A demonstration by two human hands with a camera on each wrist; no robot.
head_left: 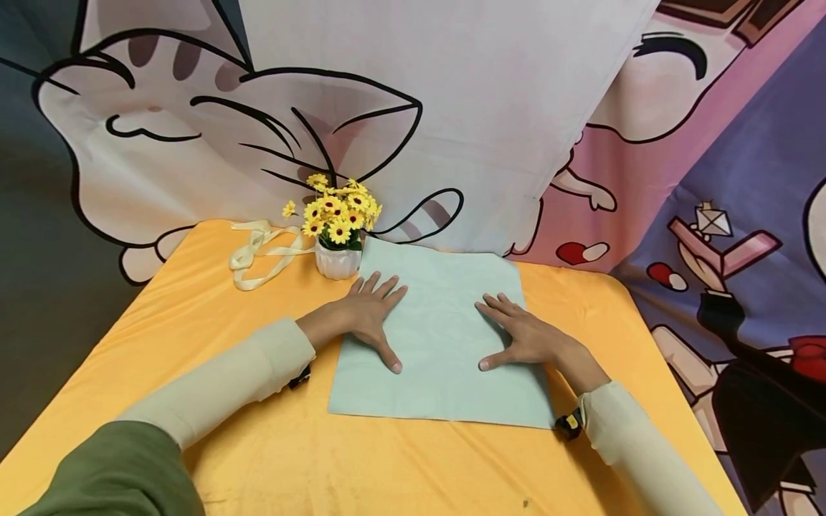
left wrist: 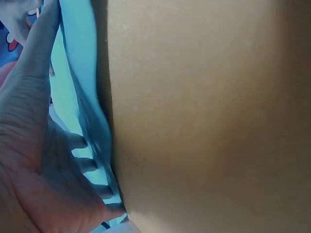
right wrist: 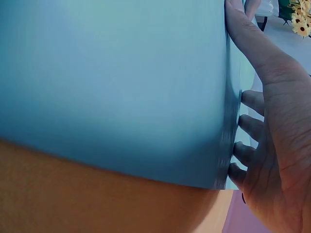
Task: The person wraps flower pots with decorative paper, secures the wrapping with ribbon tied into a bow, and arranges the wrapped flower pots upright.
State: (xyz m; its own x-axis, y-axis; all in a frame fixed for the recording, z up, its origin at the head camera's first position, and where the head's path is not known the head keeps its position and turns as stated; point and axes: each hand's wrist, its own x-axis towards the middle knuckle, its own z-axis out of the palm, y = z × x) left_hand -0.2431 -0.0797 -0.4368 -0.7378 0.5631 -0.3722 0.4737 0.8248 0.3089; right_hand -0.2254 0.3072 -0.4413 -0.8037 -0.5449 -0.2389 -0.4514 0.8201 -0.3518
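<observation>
The left hand point(head_left: 368, 315) and right hand point(head_left: 525, 337) rest on a pale blue sheet point(head_left: 442, 373), fingers spread wide, gripping nothing. It lies on the yellow tablecloth point(head_left: 277, 459), just beside a white pot point(head_left: 337, 264) of yellow flowers point(head_left: 338, 213) (a cream ribbon point(head_left: 241, 258) lies near that).

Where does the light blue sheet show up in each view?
Head: the sheet lies in the middle.
Left wrist: a narrow strip left of centre, beside the left hand.
Right wrist: it fills most of the upper left.
Shared landmark: the yellow tablecloth, in all three views.
</observation>
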